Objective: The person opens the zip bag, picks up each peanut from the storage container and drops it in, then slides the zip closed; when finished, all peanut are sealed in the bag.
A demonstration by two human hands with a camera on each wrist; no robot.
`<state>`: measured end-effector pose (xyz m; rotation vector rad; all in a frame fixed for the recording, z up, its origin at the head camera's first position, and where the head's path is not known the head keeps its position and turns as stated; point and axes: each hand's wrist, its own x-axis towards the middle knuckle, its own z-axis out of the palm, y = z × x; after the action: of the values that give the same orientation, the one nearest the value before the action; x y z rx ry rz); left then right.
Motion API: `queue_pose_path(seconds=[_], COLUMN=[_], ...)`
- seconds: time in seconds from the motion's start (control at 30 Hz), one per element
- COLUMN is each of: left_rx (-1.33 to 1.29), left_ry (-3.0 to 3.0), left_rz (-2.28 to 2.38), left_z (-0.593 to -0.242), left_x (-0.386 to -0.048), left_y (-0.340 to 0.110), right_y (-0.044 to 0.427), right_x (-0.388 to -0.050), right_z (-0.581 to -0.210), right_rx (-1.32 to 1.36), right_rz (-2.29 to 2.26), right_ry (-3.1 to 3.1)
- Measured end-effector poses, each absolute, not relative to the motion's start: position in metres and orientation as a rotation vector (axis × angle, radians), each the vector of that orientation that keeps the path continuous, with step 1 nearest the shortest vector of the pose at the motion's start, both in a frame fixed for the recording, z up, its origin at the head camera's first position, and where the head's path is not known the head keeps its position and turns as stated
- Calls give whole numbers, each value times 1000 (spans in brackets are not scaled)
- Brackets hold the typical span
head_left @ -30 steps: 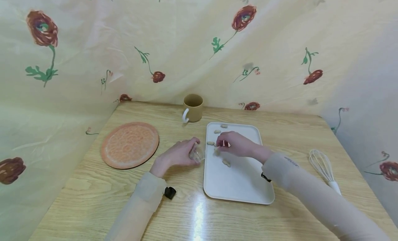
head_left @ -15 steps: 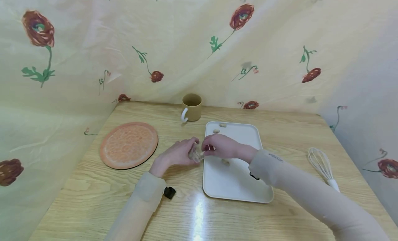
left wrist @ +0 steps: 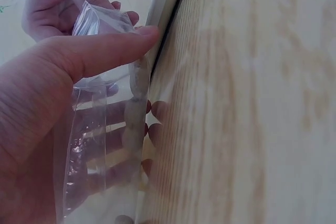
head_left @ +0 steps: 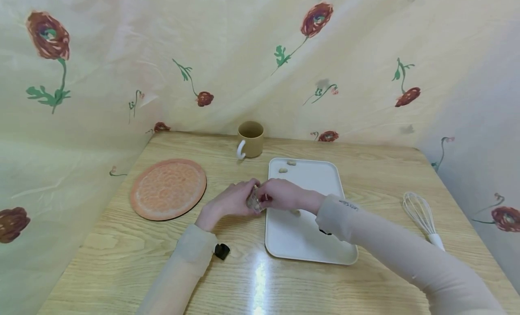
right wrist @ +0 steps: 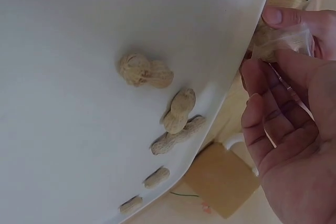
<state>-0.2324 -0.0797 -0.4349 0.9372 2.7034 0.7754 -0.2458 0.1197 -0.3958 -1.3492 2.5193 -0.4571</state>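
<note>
My left hand (head_left: 231, 201) grips a clear plastic bag (left wrist: 89, 140) at the left edge of the white tray (head_left: 313, 238), its thumb lying across the bag near the mouth. Through the plastic, peanuts (left wrist: 132, 132) show in the left wrist view. My right hand (head_left: 282, 194) is at the bag's mouth, where its thumb and forefinger pinch a peanut (right wrist: 268, 52), partly covered by fingers and plastic. Several unshelled peanuts (right wrist: 144, 71) lie on the tray in the right wrist view; the head view has some behind the right hand.
A tan mug (head_left: 250, 141) with a white handle stands behind the tray. To the left lies a round orange patterned mat (head_left: 168, 189). A whisk (head_left: 420, 215) rests on the table (head_left: 134, 261) at the right. Floral cloth (head_left: 243, 57) hangs around the table.
My right hand has moved left from over the tray to the bag's mouth, carrying a peanut. The left hand has stayed in place with the bag.
</note>
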Motion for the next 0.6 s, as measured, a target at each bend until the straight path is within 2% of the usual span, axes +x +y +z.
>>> queue_pose_path(seconds=[0.6], left_rx=[957], left_ry=[2727], left_rz=[759], left_z=[-434], left_x=[-232], left_y=[-79], right_y=[116], right_x=[-244], right_z=[-401], right_rx=[-1401], right_rz=[-407], right_ry=[2543])
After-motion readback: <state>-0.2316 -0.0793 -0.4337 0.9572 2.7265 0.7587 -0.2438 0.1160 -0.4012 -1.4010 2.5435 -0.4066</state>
